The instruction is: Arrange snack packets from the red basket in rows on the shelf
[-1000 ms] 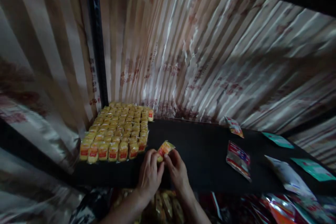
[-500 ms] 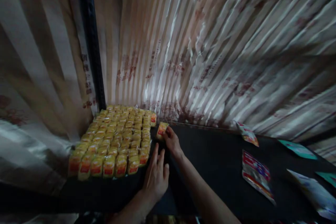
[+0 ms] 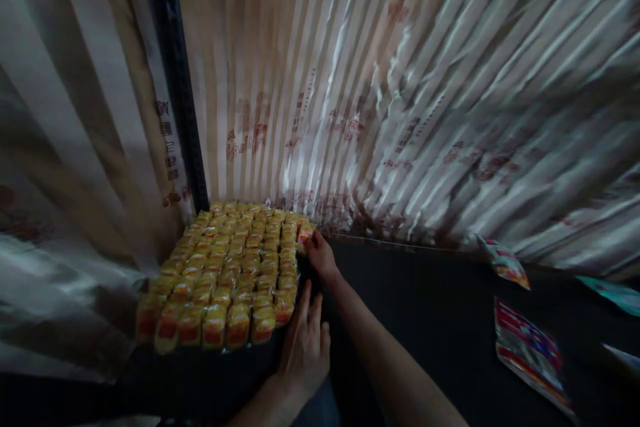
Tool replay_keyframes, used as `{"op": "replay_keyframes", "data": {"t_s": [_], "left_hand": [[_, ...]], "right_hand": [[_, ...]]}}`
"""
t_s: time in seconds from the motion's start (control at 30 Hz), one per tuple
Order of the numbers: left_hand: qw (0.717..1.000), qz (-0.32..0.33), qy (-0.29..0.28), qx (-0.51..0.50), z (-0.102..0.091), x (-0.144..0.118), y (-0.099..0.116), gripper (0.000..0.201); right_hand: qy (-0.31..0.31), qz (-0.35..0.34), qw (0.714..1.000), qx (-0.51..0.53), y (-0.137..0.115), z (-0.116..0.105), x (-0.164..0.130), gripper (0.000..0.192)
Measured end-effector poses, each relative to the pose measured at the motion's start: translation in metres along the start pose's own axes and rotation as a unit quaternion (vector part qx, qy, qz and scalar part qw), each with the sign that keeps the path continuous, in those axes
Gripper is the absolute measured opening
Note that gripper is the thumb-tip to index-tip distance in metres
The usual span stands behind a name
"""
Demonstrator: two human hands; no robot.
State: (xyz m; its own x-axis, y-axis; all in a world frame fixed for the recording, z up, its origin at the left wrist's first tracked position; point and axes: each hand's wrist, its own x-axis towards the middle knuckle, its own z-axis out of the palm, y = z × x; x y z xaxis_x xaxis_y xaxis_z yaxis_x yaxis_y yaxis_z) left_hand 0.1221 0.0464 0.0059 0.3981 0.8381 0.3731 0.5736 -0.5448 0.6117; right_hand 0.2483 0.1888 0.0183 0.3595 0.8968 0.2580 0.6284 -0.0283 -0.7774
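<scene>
1. While our right hand (image 3: 320, 257) reaches to the far end of the block of yellow packets (image 3: 225, 273), its fingers pinch one small packet (image 3: 305, 233) against the block's back right corner, at about 12 o'clock from our left hand (image 3: 306, 347).
2. Our left hand lies flat with fingers spread on the dark shelf (image 3: 425, 320), touching the block's near right edge and holding nothing.
3. We judge the packet light and soft — a crinkly film sachet that gives under the fingers and could slip. The top seam or the two side edges look like the best hold, since the middle would squash.
4. The block sits at 10 o'clock of the shelf, against the striped sheeting (image 3: 375, 80) and a black upright post (image 3: 175, 80).
5. At 3 o'clock, well apart, lie a red-and-blue pouch (image 3: 530, 353) and a smaller packet (image 3: 505, 263) — both flat.
</scene>
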Motion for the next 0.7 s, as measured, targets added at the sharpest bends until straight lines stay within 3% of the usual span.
{"op": "replay_keyframes", "data": {"t_s": [0.43, 0.6, 0.7], "left_hand": [[1.000, 0.009, 0.000, -0.005, 0.002, -0.003, -0.003, 0.048], [0.999, 0.033, -0.002, 0.000, -0.005, -0.003, -0.001, 0.047], [0.999, 0.052, -0.003, 0.001, -0.008, -0.003, 0.000, 0.047]], "right_hand": [[0.018, -0.026, 0.994, -0.107, -0.007, 0.012, -0.007, 0.042], [0.004, -0.037, 0.998, -0.042, -0.004, 0.012, -0.009, 0.043], [0.024, -0.004, 1.000, 0.012, -0.001, 0.009, -0.009, 0.050]]}}
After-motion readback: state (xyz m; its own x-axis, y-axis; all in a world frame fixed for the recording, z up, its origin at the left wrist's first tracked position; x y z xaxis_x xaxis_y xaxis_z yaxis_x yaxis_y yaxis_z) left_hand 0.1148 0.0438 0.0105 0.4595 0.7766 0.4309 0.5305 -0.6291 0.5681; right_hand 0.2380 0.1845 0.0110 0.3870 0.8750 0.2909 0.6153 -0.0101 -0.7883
